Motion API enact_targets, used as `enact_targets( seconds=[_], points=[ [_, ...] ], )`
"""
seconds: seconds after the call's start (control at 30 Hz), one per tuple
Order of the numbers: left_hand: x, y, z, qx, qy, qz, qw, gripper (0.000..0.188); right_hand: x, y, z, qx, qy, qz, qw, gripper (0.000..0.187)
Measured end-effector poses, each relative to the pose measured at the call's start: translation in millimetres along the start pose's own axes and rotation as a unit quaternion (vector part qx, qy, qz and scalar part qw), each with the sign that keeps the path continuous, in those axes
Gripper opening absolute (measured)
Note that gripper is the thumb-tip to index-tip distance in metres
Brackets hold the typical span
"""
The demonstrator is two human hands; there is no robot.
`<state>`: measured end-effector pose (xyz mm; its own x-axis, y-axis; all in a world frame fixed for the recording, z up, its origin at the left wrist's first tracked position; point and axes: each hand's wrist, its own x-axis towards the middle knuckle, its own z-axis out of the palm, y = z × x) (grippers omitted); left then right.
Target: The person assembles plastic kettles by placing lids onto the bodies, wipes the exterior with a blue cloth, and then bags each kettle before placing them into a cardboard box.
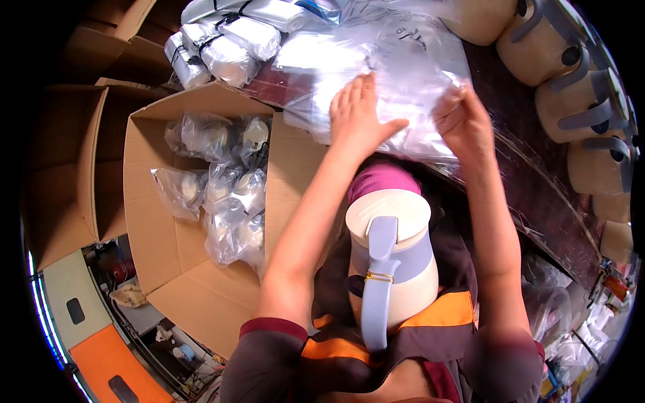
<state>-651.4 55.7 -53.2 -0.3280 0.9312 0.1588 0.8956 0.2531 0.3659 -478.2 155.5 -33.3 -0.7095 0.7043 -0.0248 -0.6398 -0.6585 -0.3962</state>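
My left hand (pixel 357 119), thumb spread, overlies one plastic-bag pile (pixel 403 64); my right (pixel 462 122) curls, pinch unclear; below, one jug (pixel 418 289); leftward, one bag-filled carton (pixel 149 195).

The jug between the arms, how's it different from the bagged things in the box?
The jug is bare, but the bagged things are in clear plastic. The jug is outside the cardboard box, while the bagged things are inside it. The jug's grey handle shows plainly; shiny plastic blurs the bagged things' shapes. Both show a pale colour.
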Motion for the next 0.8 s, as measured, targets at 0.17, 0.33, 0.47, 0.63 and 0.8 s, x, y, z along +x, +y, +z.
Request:
enact_targets(
  seconds=[0.17,0.33,0.47,0.63,0.8],
  points=[
    [3,-40,-17,0.114,-0.001,-0.096,0.989,0.109,-2,-40,12,0.028,-0.064,-0.022,0.997,0.021],
    [-3,6,-23,-0.058,0.154,0.064,0.984,0.088,-25,12,27,-0.133,0.009,0.022,0.991,0.024],
    [5,-11,-47,-0.591,0.132,-0.07,0.793,0.052,-62,17,39,-0.108,0.029,0.113,0.987,0.024],
    [-77,-23,-80,-0.632,-0.135,-0.168,0.744,0.028,-105,0,7,-0.245,0.158,0.213,0.933,0.023],
    [-147,8,-127,-0.473,0.099,-0.059,0.873,0.023,-149,2,39,-0.214,-0.061,0.17,0.96,0.02]
  ],
)
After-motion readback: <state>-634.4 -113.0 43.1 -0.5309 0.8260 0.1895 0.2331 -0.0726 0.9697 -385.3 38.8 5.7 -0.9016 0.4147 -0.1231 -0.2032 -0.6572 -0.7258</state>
